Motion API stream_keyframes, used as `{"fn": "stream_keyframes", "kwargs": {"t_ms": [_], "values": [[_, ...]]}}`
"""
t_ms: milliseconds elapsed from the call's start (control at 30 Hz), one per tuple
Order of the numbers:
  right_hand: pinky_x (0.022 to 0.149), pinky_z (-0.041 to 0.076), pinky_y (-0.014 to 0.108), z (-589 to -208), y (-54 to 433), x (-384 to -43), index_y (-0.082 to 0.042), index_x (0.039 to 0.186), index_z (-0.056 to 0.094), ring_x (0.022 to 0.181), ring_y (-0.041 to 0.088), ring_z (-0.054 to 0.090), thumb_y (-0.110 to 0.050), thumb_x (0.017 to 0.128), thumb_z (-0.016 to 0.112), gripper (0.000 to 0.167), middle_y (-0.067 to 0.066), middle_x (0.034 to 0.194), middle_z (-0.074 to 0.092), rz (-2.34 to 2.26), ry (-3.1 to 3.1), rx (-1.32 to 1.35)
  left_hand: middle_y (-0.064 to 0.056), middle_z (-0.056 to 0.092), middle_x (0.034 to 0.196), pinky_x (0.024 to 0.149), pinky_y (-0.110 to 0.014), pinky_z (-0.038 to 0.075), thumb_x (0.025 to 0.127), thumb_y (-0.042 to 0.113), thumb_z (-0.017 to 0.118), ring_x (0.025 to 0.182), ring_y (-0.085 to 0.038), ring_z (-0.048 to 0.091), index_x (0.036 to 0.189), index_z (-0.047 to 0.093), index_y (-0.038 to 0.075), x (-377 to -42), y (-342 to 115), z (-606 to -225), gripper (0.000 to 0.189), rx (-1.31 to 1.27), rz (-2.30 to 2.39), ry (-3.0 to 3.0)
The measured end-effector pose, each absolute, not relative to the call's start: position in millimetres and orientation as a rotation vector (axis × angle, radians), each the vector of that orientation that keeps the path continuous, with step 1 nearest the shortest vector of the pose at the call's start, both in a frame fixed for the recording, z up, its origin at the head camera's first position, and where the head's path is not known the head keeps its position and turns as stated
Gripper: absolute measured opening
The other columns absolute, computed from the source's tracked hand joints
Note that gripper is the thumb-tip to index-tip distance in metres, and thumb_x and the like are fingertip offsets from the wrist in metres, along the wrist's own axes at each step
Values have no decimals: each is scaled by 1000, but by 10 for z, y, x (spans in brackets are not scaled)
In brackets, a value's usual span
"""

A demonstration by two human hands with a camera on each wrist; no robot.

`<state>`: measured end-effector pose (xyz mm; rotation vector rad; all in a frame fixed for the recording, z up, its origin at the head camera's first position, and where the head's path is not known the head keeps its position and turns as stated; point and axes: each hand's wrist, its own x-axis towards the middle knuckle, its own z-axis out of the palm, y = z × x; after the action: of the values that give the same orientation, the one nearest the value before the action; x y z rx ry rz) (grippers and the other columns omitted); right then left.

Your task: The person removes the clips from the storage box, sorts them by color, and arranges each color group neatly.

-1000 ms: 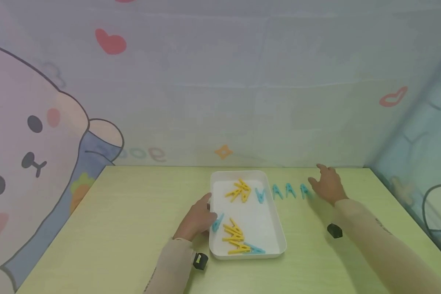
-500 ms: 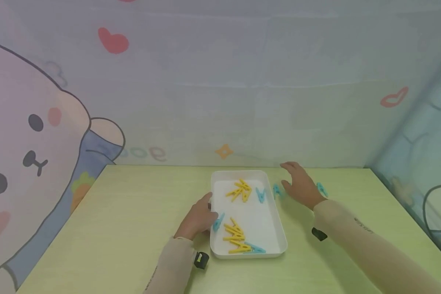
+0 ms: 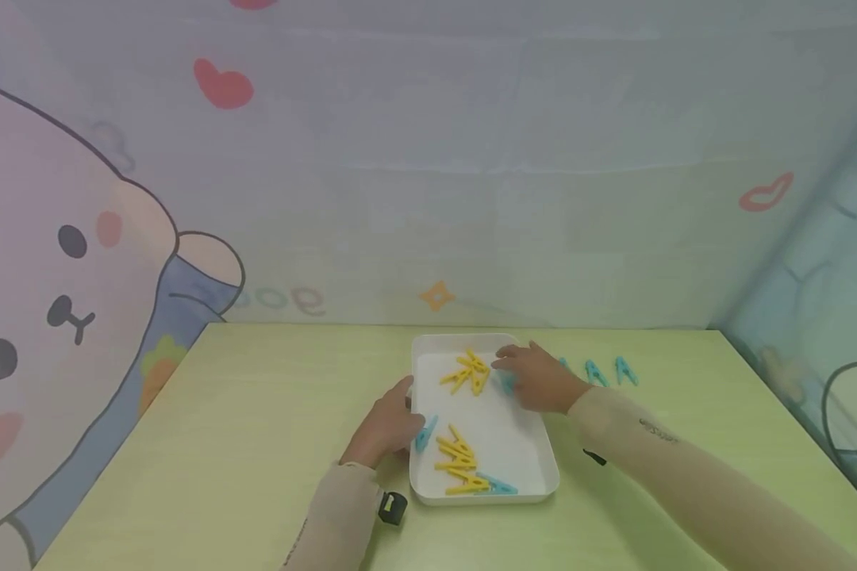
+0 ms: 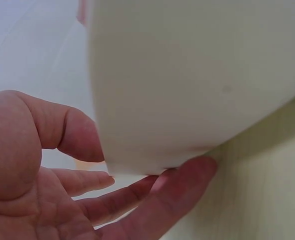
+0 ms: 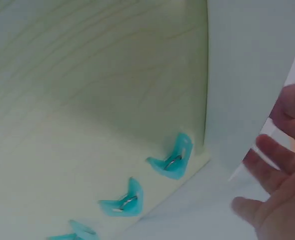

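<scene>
Pale printed curtain (image 3: 371, 198) hangs beyond the counter (image 3: 293, 436); the white tray (image 3: 500, 432) sits on the counter and serves as reference.

Your left hand (image 3: 384, 424) holds the tray's left wall, thumb over the rim, fingers outside and low by the base; grip unchanged over the last second. Your right hand (image 3: 543, 381) reaches over the tray's right wall, near its far end, fingertips inside. In the right wrist view the fingertips that show are spread; whether thumb and finger pinch anything, you cannot tell from these views.

Change noted: one second ago your right hand was well to the right of the tray; half a second ago, above the blue row; now, over the tray itself. The outermost peg of the row of blue pegs (image 3: 591, 368), covered at first, shows plainly. Head view gives three in the row, the innermost partly hidden; the right wrist view shows one close beside the tray's wall.

Inside the tray: one blue peg (image 3: 507, 385) beneath your right hand, another (image 3: 421, 441) at your left thumb, a third (image 3: 501, 486) at the near wall touching a yellow peg. Yellow pegs (image 3: 479, 386) lie in two groups, far end and near left.

Reading: attention appears to have passed from the row back to the tray's contents; its three blue pegs are not in the row.
</scene>
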<state>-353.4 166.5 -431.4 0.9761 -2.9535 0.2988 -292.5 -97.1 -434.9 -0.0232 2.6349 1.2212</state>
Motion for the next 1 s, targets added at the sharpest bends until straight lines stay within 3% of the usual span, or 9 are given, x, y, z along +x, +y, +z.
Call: {"fn": "stream_keyframes", "kwargs": {"t_ms": [133,300,500,600,800,1000], "values": [[107,19,69,-4310,1577,-3503,-3,120,68,120,37,56,8,86,56,38,18,130,58,201,-3030,1022,-21,54,136,93,-51,46,86,8,57,101,-29,59,155,28,5,-2923,-974,-4359,75,-33,1236,2625],[97,30,72,-4384,1542,-3507,-6,110,71,100,35,61,6,86,65,27,15,114,59,92,-2977,1071,-23,53,137,98,-54,42,86,7,56,107,-32,59,155,28,4,-2912,-984,-4383,75,17,1259,2635],[79,47,50,-4371,1471,-3501,-7,110,73,81,21,57,1,89,67,24,6,97,60,120,-3070,956,-23,54,135,98,-53,42,86,7,55,106,-31,58,155,29,2,-2922,-984,-4380,74,42,1249,2667],[82,50,44,-4349,1461,-3483,-5,113,72,87,21,60,1,90,66,25,5,98,62,219,-3109,929,-22,55,135,96,-51,44,86,7,55,103,-30,58,155,29,3,-2925,-978,-4377,73,37,1248,2666],[96,46,46,-4281,1465,-3432,3,119,66,112,33,59,2,91,62,28,16,116,65,544,-3155,851,-21,55,135,91,-49,46,86,8,56,99,-28,59,155,29,3,-2929,-980,-4390,74,34,1241,2664],[90,49,48,-4208,1446,-3394,3,117,67,106,33,62,0,90,63,27,16,113,66,569,-3167,804,-21,55,136,89,-48,47,86,7,56,97,-27,59,155,29,3,-2915,-969,-4368,74,17,1232,2662]]}}
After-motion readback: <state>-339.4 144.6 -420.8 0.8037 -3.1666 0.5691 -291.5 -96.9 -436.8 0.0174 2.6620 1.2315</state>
